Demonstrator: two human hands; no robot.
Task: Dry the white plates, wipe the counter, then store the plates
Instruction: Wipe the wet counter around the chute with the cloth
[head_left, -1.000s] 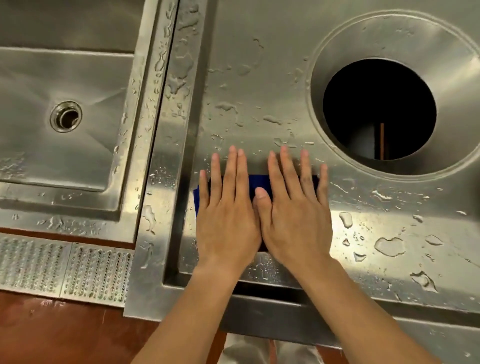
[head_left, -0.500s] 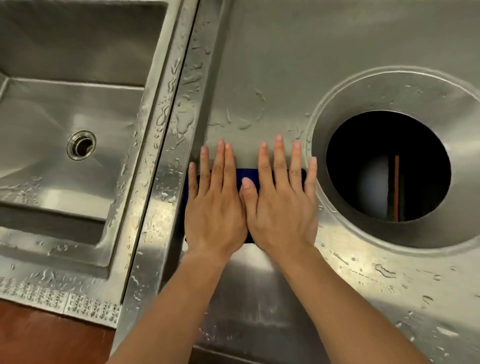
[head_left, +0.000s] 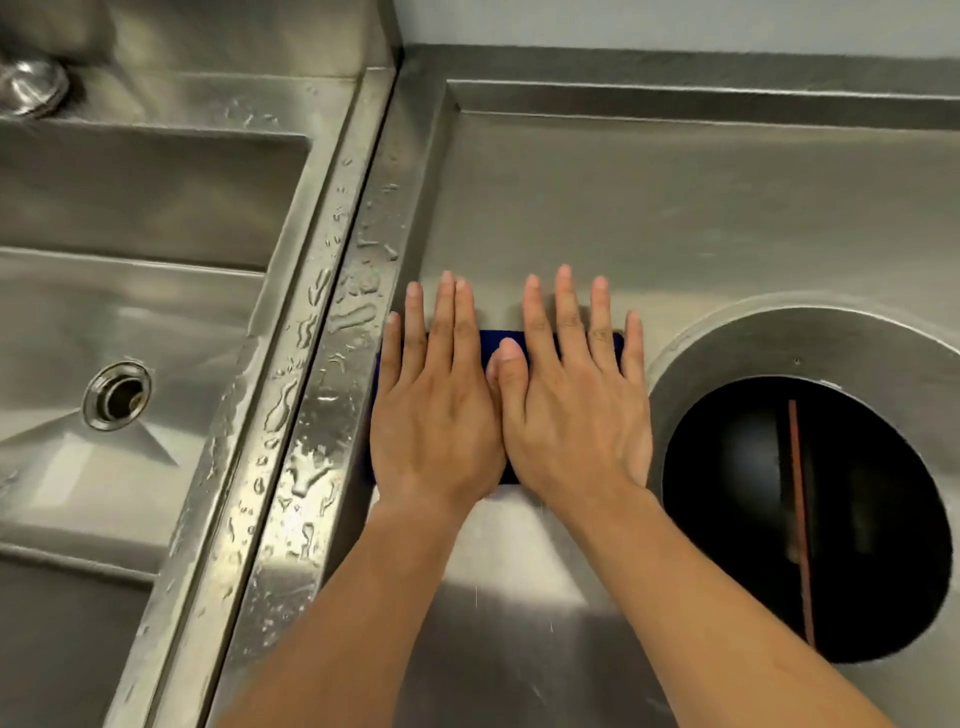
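Left hand: the left hand (head_left: 436, 415) is down flat, palm on the blue cloth (head_left: 493, 345), fingers stretched out straight and close together, gripping nothing.
Right hand: the right hand (head_left: 571, 421) lies flat right beside it, thumb touching the left hand, fingers slightly fanned, pressing the same cloth.
Cloth: almost all covered, only a dark blue strip peeks out between and around the fingers.
Counter: the steel counter (head_left: 649, 208) looks dry and dull beyond the fingertips.
Ridge: water drops (head_left: 358, 312) sit on the raised ridge left of the hands.
Sink: the sink (head_left: 156, 208) with its drain (head_left: 117, 396) lies further left.
Hole: a round hole (head_left: 805, 519) opens just right of the right hand.
Plates: none in sight.
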